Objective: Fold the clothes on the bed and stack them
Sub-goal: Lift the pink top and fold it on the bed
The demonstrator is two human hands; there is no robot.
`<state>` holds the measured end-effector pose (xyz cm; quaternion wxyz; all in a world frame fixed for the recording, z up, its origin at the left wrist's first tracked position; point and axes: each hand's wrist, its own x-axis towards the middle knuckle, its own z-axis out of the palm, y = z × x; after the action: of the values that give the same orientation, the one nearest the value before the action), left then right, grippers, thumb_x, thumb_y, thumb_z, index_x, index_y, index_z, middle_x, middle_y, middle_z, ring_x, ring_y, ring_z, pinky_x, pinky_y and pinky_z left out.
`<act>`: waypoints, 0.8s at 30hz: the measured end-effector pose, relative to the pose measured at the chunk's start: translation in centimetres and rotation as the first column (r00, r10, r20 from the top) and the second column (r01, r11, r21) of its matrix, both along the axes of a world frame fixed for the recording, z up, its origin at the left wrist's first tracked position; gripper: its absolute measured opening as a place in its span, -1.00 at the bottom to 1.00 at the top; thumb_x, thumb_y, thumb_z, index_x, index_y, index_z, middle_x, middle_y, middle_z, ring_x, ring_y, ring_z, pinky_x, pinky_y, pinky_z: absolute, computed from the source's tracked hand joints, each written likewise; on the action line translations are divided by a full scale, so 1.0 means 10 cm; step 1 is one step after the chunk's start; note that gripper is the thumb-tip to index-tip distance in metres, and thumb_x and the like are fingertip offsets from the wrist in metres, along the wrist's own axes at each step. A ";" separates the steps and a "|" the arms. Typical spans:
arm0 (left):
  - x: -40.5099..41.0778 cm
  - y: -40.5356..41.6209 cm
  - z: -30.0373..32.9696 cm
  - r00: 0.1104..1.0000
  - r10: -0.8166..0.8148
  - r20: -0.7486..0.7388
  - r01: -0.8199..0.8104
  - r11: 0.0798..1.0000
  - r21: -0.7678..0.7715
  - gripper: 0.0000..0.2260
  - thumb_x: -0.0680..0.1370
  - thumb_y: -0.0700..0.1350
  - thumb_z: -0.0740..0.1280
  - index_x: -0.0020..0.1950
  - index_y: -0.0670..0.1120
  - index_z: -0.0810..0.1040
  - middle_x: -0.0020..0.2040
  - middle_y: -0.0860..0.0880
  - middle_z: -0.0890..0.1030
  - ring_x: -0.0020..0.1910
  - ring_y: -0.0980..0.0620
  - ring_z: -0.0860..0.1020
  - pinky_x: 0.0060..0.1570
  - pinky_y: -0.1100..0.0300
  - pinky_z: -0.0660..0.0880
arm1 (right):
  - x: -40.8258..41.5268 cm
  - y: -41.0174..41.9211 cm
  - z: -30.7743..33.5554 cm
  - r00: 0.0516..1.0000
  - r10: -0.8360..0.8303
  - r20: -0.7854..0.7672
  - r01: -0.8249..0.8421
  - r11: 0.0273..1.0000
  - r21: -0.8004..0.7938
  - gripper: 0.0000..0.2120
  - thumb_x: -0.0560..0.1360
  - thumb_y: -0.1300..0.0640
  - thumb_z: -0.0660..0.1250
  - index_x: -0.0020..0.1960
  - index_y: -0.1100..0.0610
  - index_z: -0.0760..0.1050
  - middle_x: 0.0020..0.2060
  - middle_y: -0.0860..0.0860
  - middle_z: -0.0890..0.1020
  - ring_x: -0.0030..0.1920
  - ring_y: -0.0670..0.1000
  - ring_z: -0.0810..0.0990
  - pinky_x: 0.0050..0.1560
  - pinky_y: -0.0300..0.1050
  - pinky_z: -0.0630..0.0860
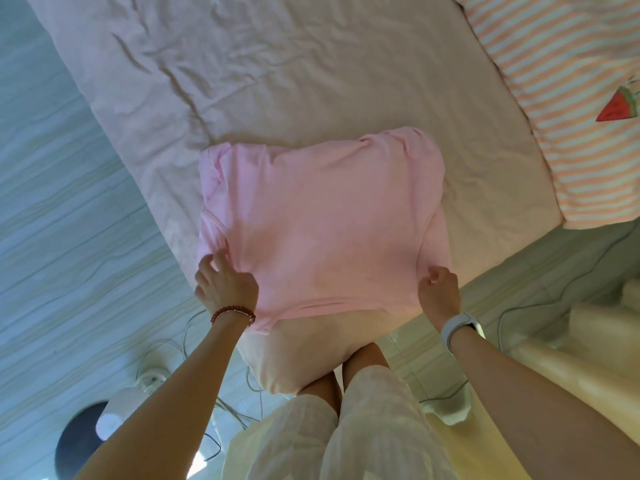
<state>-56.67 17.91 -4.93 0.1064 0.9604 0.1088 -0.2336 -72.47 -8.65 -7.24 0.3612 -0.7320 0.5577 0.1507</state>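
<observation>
Pink shirt (322, 216) lies flat at near edge of bed (277, 81). Left hand (225, 287), right hand (440, 292) pinch hem corners, fingers curled on cloth. Best lift evenly, fold hem toward collar, edges aligned.

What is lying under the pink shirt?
The pink shirt lies on the bed sheet, held near its hem by the left hand and right hand. Anything beneath it is hidden.

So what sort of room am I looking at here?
Most likely a home bedroom: a bed with a wrinkled pale pink sheet, an orange-and-white striped quilt with a watermelon patch, and a soft pink T-shirt gripped by both hands for folding.
</observation>
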 end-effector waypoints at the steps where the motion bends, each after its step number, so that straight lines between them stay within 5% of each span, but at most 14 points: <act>1: 0.07 -0.09 0.01 0.997 -0.059 0.044 0.060 0.998 -0.015 -0.48 0.44 -0.26 0.24 0.40 -0.12 0.24 0.40 -0.20 0.23 0.36 -0.21 0.21 0.27 -0.16 0.22 | 0.12 -0.05 0.01 0.999 -0.006 0.044 0.007 0.999 -0.034 -0.66 0.54 0.29 0.12 0.29 0.27 0.37 0.22 0.23 0.40 0.13 0.23 0.45 0.02 -0.13 0.32; 8: 0.81 -0.74 -0.09 0.961 -0.247 0.126 0.264 0.955 -0.138 -0.55 0.56 -0.13 0.19 0.44 -0.09 0.23 0.48 -0.12 0.17 0.44 -0.15 0.13 0.37 -0.11 0.11 | 1.20 -0.62 0.18 0.935 -0.023 0.355 0.078 0.987 -0.142 -0.70 0.56 0.21 0.14 0.25 0.28 0.41 0.19 0.21 0.48 0.17 0.17 0.45 0.18 -0.11 0.34; 12: 1.35 -0.79 -0.18 0.970 -0.033 0.240 0.055 0.995 -0.087 -0.61 0.58 -0.11 0.15 0.41 -0.10 0.29 0.45 -0.13 0.23 0.41 -0.15 0.18 0.33 -0.09 0.12 | 1.72 -0.96 0.13 0.948 -0.054 0.313 0.089 0.991 -0.100 -0.62 0.58 0.08 0.12 0.32 0.23 0.35 0.19 0.15 0.47 0.18 0.13 0.44 0.20 -0.05 0.36; 16: 1.78 -0.62 -0.27 0.968 0.230 0.101 -0.224 0.972 -0.067 -0.55 0.56 0.11 0.15 0.38 -0.08 0.33 0.39 -0.16 0.32 0.35 -0.16 0.26 0.27 -0.07 0.17 | 2.01 -1.08 0.00 0.974 -0.053 0.221 0.050 0.999 0.021 -0.80 0.52 0.02 0.20 -0.15 0.15 0.42 -0.23 0.04 0.47 -0.17 0.05 0.39 -0.20 -0.16 0.31; 20: 1.98 -0.51 -0.31 0.937 0.349 0.024 -0.326 0.896 -0.303 -0.70 0.53 -0.05 0.24 0.18 -0.18 0.53 0.17 -0.21 0.55 0.17 -0.18 0.48 0.13 0.09 0.39 | 2.08 -1.11 -0.08 0.960 -0.111 0.256 0.113 0.994 0.005 -0.85 0.50 0.07 0.24 -0.01 0.14 0.43 -0.22 -0.01 0.48 -0.16 0.06 0.43 -0.19 -0.14 0.33; 23: 2.10 -0.45 -0.29 0.850 0.526 -0.046 -0.501 0.776 -0.383 -0.74 0.58 -0.13 0.18 0.20 -0.23 0.48 0.25 -0.19 0.48 0.26 -0.16 0.42 0.06 0.18 0.34 | 2.03 -1.22 -0.06 0.934 -0.173 0.313 0.222 0.967 -0.128 -0.77 0.53 0.09 0.19 0.12 0.20 0.42 -0.11 0.03 0.46 -0.13 0.06 0.41 -0.15 -0.16 0.30; 24: 2.13 -0.42 -0.31 0.833 0.550 -0.060 -0.530 0.763 -0.370 -0.82 0.60 -0.14 0.15 0.05 -0.19 0.49 0.14 -0.19 0.48 0.22 -0.17 0.43 0.04 0.16 0.30 | 2.00 -1.26 -0.07 0.928 -0.196 0.316 0.253 0.956 -0.149 -0.76 0.54 0.09 0.19 0.14 0.21 0.40 -0.10 0.04 0.45 -0.12 0.05 0.41 -0.15 -0.16 0.29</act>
<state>-35.40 13.72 -8.00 0.3513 0.8560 0.3315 -0.1841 -52.44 -21.27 -7.91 0.3856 -0.7080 0.5890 -0.0569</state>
